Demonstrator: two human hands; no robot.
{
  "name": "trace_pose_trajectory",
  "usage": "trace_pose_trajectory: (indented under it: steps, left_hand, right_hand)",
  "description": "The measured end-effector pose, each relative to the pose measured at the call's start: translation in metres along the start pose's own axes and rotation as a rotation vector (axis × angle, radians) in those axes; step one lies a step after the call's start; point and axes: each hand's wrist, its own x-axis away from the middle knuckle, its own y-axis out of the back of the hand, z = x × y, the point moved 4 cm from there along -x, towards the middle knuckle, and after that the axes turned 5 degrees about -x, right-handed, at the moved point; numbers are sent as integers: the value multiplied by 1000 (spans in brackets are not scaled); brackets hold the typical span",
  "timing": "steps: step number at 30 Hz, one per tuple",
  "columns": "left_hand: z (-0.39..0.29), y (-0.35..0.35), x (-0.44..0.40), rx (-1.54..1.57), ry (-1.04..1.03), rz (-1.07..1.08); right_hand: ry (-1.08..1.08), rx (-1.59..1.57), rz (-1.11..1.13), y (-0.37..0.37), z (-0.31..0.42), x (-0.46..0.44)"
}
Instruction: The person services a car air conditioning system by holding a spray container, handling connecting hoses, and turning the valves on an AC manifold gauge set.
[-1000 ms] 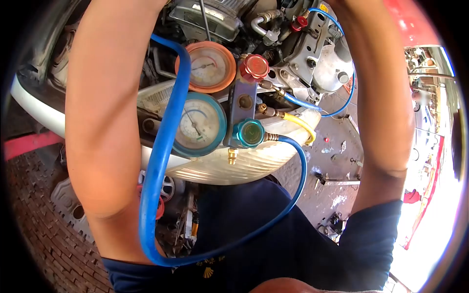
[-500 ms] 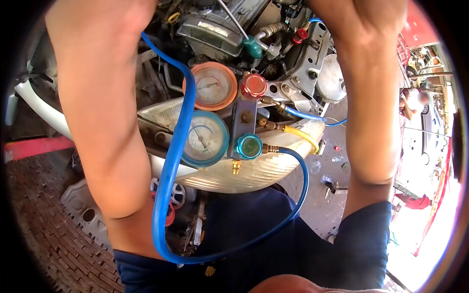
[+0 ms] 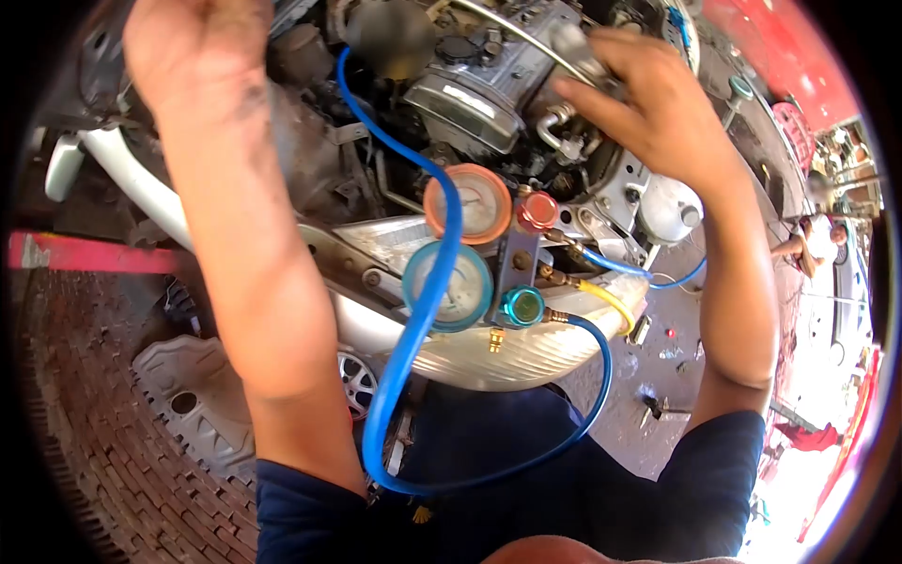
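Note:
A manifold gauge set (image 3: 519,263) with an orange-rimmed gauge (image 3: 467,203) and a blue-rimmed gauge (image 3: 460,287) rests against the headlight (image 3: 498,367). Its thick blue hose (image 3: 409,352) loops toward my body and up into the engine bay. At the upper right, my right hand (image 3: 653,108) is closed around the end of a screwdriver (image 3: 521,36); its shaft points up and left, and its handle is hidden. A blurred silvery thing shows by the fingers. My left hand (image 3: 202,42) is raised at the upper left, its fingertips cut off by the frame.
The engine (image 3: 470,103) fills the upper middle. A white plastic reservoir (image 3: 667,207) stands at the right. A metal cover (image 3: 197,399) lies on the brick floor (image 3: 103,414). A red bar (image 3: 94,254) crosses at the left. Another person (image 3: 806,246) is at the far right.
My view has shifted, so the engine and gauges sit lower and farther right. My right hand has come into view at the screwdriver, whose green handle is now hidden. My left hand shows more.

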Motion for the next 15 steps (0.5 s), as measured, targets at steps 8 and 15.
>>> trace_pose_trajectory:
  steps: [8,15]
  left_hand:
    - [-15,13,2,-366,-293,63]
    - [-1,39,-25,-606,-205,-165]
  right_hand:
    - [-423,158,431,23,-59,52]
    - [-499,418,614,22,-128,67]
